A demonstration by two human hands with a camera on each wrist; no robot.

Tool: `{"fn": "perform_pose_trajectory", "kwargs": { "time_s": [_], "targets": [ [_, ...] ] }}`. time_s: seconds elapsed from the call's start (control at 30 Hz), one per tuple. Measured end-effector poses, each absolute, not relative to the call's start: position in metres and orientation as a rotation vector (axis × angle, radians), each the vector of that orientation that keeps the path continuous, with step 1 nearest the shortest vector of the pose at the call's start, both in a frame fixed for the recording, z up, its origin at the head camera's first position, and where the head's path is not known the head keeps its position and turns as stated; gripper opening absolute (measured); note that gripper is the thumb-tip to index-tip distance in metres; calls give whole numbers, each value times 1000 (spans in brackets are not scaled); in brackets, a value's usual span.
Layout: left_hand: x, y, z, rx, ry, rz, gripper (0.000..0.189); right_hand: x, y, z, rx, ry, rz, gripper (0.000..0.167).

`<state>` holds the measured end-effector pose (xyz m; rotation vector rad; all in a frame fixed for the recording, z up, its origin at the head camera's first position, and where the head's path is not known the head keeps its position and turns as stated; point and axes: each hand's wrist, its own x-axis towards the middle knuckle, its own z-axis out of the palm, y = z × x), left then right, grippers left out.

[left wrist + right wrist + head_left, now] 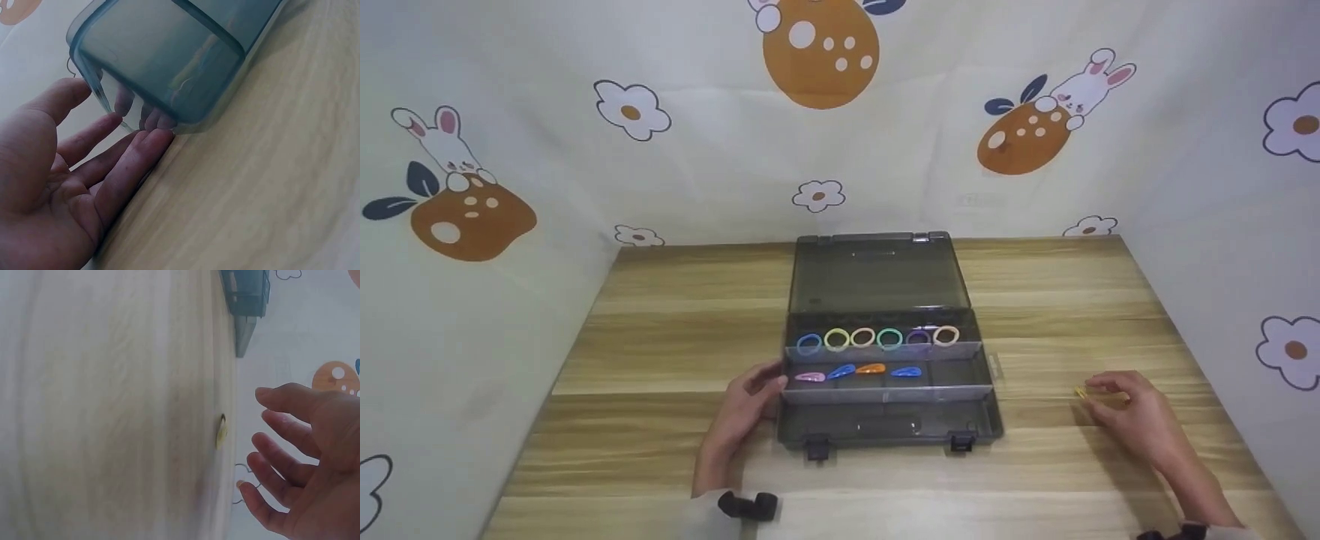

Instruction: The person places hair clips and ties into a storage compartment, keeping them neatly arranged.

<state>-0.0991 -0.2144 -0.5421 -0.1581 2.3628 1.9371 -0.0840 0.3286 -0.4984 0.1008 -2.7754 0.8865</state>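
Observation:
A dark translucent organizer box (pixel 885 431) lies with its lid (pixel 881 274) tilted back. Its back row holds several coloured hair ties (pixel 889 339); the middle row holds several snap hair clips, among them an orange clip (pixel 871 369). My left hand (pixel 73 174) touches the box's left side with nearly straight fingertips. Over at the right, a yellow hair clip (pixel 221 433) lies on the table. My right hand (pixel 1136 416) hovers by that clip; in the right wrist view its fingers (pixel 281 455) are spread, loosely bent and apart from it.
The wood-grain table (pixel 660 337) carries the box near its middle. Two latches, one of them the right latch (pixel 962 442), stick out from the box's front edge. A patterned cloth (pixel 697 165) hangs behind and at both sides of the table.

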Motion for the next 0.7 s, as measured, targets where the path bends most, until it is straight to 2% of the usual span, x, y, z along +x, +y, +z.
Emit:
{"fn": "perform_pose_trajectory", "kwargs": {
  "time_s": [0.3,0.7],
  "targets": [
    [-100,-214,-543,-184,2377,1918,49,-85,344,-500,-67,-3068,890,44],
    [-100,-214,-544,-167,2381,1931,48,-92,341,-499,-16,-3057,806,20]
  ]
}}
